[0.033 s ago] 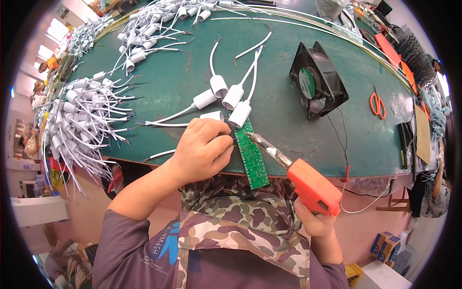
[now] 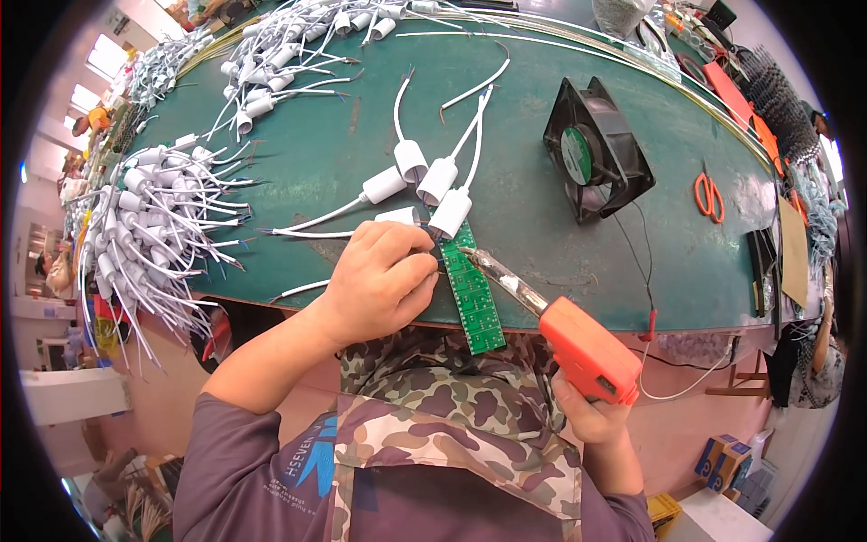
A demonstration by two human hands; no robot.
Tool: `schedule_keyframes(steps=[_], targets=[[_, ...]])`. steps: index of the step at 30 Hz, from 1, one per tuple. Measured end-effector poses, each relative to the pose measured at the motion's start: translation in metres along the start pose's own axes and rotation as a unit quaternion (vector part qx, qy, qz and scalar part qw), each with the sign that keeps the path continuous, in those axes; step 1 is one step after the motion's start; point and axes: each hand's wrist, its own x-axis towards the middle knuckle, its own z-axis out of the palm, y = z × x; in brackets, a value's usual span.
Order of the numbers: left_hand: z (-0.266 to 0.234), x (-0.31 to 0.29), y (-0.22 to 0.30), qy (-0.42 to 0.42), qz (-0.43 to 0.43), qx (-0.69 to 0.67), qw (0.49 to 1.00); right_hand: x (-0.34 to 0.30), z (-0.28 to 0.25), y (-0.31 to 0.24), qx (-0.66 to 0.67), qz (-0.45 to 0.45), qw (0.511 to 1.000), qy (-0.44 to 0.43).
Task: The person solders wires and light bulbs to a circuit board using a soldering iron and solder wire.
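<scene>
My right hand (image 2: 591, 414) grips the orange handle of a soldering iron (image 2: 591, 350). The iron's tip meets the upper part of a long green circuit board (image 2: 477, 312), which overhangs the table's near edge. Beside that spot my left hand (image 2: 384, 282) is closed, its fingertips pinched around a thin dark wire (image 2: 441, 264) that is mostly hidden. White cylindrical lamp sockets with white cables surround the board's far end; one socket (image 2: 450, 214) lies over it, and another socket (image 2: 396, 217) is partly behind my left hand.
A black fan (image 2: 598, 154) stands right of the board, with orange-handled scissors (image 2: 709, 197) farther right. Heaped white sockets (image 2: 149, 208) cover the green table's (image 2: 361, 135) left side, some cables hanging over the edge. More sockets (image 2: 262, 86) lie at the back.
</scene>
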Motion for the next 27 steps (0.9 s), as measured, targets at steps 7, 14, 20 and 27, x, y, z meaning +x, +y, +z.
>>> schedule_keyframes(steps=[7, 14, 20, 27], targets=[[-0.002, 0.003, 0.005, -0.032, -0.020, 0.015, 0.999, -0.001, -0.001, 0.001, 0.006, 0.000, 1.000, -0.005], [0.002, 0.005, 0.005, -0.020, -0.026, 0.006, 0.999, -0.003, -0.001, 0.002, 0.021, 0.020, 1.000, 0.006], [0.002, 0.013, 0.007, -0.026, -0.024, 0.027, 0.999, -0.001, -0.001, 0.000, 0.016, 0.021, 1.000, -0.008], [-0.002, 0.019, 0.010, -0.062, -0.035, 0.058, 0.996, -0.001, 0.000, 0.004, 0.014, -0.002, 0.999, -0.031]])
